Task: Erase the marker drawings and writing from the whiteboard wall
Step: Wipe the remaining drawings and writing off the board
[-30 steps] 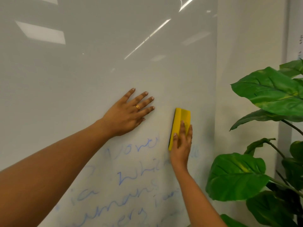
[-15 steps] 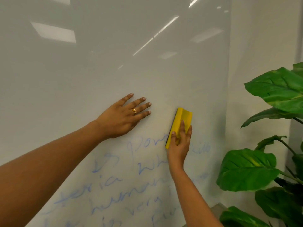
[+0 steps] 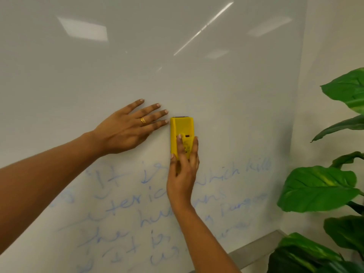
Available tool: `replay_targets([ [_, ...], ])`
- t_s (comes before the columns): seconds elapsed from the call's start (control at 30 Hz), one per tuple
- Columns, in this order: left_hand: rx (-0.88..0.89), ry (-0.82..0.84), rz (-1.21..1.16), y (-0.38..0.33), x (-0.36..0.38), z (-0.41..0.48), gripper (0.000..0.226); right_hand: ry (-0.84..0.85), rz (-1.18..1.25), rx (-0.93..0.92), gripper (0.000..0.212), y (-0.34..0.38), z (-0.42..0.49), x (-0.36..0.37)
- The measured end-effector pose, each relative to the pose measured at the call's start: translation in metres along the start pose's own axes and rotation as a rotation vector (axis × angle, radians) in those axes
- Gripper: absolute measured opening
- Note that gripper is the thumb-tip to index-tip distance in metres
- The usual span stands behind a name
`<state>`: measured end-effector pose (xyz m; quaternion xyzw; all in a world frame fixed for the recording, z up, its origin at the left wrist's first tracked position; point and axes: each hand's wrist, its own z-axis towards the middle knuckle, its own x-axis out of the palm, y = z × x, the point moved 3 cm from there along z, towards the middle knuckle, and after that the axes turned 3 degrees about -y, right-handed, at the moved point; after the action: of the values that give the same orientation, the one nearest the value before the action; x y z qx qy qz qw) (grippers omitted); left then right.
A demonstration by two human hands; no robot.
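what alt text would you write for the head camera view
A person's right hand holds a yellow eraser against a whiteboard wall, just above lines of faded blue writing. The left hand rests flat on the board beside the eraser, and a leafy green plant stands at the right.

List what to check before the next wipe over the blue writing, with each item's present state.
1. Right hand has a grip on the yellow plastic block eraser: ok.
2. Eraser lying flat on the glossy white whiteboard wall: ok, by its look.
3. Left hand flat on the board, above the blue marker writing: ok.
4. Writing wiped off: not ok, lines show below the eraser.
5. Broad green plant leaves apart from the right arm: ok.
6. Eraser's underside clean: cannot tell, hidden.
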<state>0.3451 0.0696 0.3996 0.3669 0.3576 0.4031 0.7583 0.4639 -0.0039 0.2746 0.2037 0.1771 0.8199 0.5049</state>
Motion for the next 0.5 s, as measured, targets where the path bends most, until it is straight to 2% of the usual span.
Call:
replay_targets([
  [0.17, -0.015, 0.004, 0.007, 0.007, -0.003, -0.019, 0.048, 0.083, -0.043, -0.075, 0.047, -0.019, 0.015, -0.022],
  [0.3, -0.033, 0.0, 0.011, 0.009, -0.006, -0.029, 0.047, -0.025, -0.046, 0.089, 0.047, -0.04, 0.039, -0.047],
  [0.5, -0.079, -0.001, 0.035, 0.015, -0.015, -0.055, 0.046, -0.084, 0.019, 0.237, 0.048, -0.04, 0.042, -0.051],
])
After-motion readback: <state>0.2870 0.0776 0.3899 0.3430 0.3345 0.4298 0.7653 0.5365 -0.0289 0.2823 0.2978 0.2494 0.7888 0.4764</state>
